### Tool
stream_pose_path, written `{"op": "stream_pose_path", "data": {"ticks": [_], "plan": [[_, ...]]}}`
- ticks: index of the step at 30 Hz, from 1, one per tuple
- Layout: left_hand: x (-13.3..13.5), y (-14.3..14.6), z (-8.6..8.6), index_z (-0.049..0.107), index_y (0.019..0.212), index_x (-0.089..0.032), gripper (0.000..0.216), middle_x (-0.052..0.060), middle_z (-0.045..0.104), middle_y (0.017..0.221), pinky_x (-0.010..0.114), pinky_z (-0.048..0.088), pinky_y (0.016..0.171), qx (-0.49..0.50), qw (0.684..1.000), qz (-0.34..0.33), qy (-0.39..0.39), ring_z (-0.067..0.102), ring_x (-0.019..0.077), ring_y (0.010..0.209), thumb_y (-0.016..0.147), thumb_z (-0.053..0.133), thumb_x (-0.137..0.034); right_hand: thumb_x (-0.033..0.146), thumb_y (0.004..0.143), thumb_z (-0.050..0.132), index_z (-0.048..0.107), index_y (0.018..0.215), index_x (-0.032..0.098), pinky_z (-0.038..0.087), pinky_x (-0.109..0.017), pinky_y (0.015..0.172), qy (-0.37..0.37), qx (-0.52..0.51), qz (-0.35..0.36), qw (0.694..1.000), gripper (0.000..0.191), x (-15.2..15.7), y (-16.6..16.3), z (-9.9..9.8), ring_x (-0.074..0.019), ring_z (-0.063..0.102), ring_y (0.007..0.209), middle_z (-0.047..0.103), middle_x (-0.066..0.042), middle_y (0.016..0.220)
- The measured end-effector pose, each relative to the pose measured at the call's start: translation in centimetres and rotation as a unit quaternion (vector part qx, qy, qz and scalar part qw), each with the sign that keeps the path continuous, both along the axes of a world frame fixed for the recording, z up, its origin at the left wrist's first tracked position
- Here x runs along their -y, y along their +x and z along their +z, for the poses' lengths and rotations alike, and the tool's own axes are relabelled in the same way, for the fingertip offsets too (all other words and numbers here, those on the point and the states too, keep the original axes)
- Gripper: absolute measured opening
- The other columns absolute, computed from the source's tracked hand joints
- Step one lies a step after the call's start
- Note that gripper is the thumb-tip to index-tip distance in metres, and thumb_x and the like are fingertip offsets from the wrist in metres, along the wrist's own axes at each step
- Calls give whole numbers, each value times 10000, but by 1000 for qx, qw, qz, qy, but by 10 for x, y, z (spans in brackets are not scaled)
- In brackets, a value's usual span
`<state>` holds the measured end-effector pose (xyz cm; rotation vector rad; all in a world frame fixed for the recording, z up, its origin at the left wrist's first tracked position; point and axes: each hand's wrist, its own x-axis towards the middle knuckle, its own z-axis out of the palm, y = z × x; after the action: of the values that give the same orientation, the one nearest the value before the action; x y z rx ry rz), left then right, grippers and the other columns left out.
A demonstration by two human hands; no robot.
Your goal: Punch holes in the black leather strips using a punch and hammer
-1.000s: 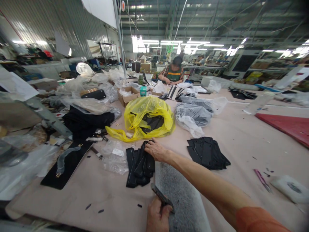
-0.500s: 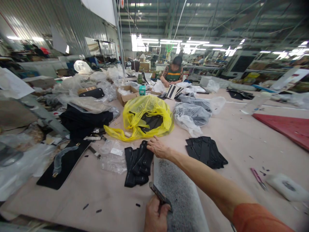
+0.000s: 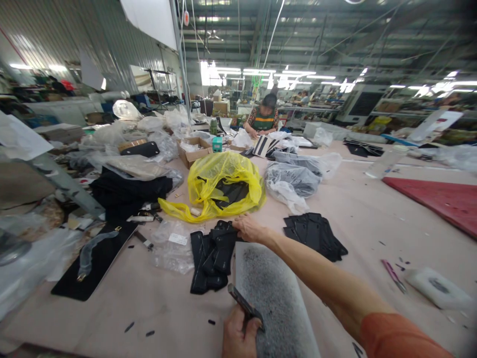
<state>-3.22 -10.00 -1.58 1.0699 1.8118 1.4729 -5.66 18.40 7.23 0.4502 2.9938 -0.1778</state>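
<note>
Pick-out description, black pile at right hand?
Find the yellow plastic bag. On its near side, left of the speckled gray slab, lies a pile of black pieces. Unlike the black pile farther right, it has the right hand at its edge.

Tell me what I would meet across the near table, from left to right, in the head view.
Black panel, left black pile at the right hand, right black pile, pink-handled tool, white packet.

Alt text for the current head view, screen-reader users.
A person's right hand touches a pile of overlapping black pieces on a pinkish table; the left hand holds a slim dark tool at the edge of a speckled grey slab. A crumpled translucent yellow plastic bag lies beyond; a co-worker in a green vest is across the table.
</note>
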Motion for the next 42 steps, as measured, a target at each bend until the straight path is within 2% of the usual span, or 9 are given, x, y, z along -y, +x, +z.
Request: {"op": "stream_pose_path", "data": {"ticks": [9, 17, 22, 26, 28, 32, 34, 38, 42], "plan": [[1, -5, 6, 719, 876, -182, 253, 78, 746, 796, 294, 577, 681, -33, 999, -14, -3, 710, 222, 741, 852, 585, -395, 256, 903, 479, 541, 1070, 173, 376, -262, 659, -94, -163, -276, 942, 196, 34, 91, 32, -174, 594, 775, 658, -43, 858], [-3, -11, 20, 739, 895, -185, 342, 76, 771, 819, 328, 599, 688, -46, 997, -15, -53, 732, 260, 766, 807, 618, -492, 213, 763, 582, 551, 1185, 183, 390, -275, 586, -327, -260, -518, 746, 425, 153, 201, -27, -163, 543, 615, 529, 52, 645], [-8, -13, 26, 724, 839, -183, 372, 68, 760, 761, 317, 583, 652, -68, 994, -19, -84, 722, 254, 714, 797, 605, -533, 198, 753, 584, 573, 1200, 178, 408, -291, 630, -376, -299, -520, 707, 447, 172, 202, -50, -167, 559, 662, 553, 38, 683], [-9, -14, 25, 719, 833, -181, 383, 67, 758, 762, 321, 572, 660, -78, 992, -12, -96, 716, 259, 729, 783, 614, -546, 203, 711, 634, 595, 1104, 191, 421, -282, 624, -424, -388, -494, 653, 395, 159, 204, -33, -149, 518, 628, 502, 60, 646], [-9, -14, 24, 717, 830, -177, 387, 68, 756, 763, 323, 567, 667, -73, 992, -13, -102, 712, 260, 736, 785, 613, -547, 268, 707, 678, 604, 983, 210, 442, -285, 619, -500, -442, -453, 592, 292, 149, 213, -11, -140, 509, 603, 506, 58, 645], [-9, -12, 26, 715, 825, -170, 398, 69, 752, 760, 332, 562, 692, -58, 992, -4, -115, 708, 258, 737, 784, 619, -554, 394, 714, 737, 538, 892, 248, 529, -349, 712, -637, -578, -329, 390, 304, 125, 232, 40, -97, 476, 542, 513, 70, 714], [-10, -10, 30, 717, 810, -167, 414, 68, 749, 744, 334, 564, 684, -44, 992, 5, -118, 704, 257, 721, 763, 636, -571, 370, 717, 756, 523, 872, 248, 549, -362, 761, -649, -613, -295, 339, 305, 117, 234, 54, -77, 447, 522, 484, 85, 708], [-13, -7, 37, 722, 801, -156, 465, 74, 749, 742, 337, 571, 686, -3, 993, 14, -117, 704, 261, 726, 716, 660, -608, 335, 735, 756, 502, 831, 226, 575, -377, 784, -681, -593, -295, 313, 294, 109, 215, 42, -82, 512, 556, 537, 74, 722], [-11, -7, 43, 717, 824, -143, 501, 85, 753, 755, 329, 570, 677, 15, 993, 53, -109, 708, 261, 724, 714, 660, -628, 371, 735, 694, 498, 843, 226, 592, -357, 666, -601, -601, -402, 341, 267, 104, 162, 4, -115, 567, 554, 578, 57, 710]]}}
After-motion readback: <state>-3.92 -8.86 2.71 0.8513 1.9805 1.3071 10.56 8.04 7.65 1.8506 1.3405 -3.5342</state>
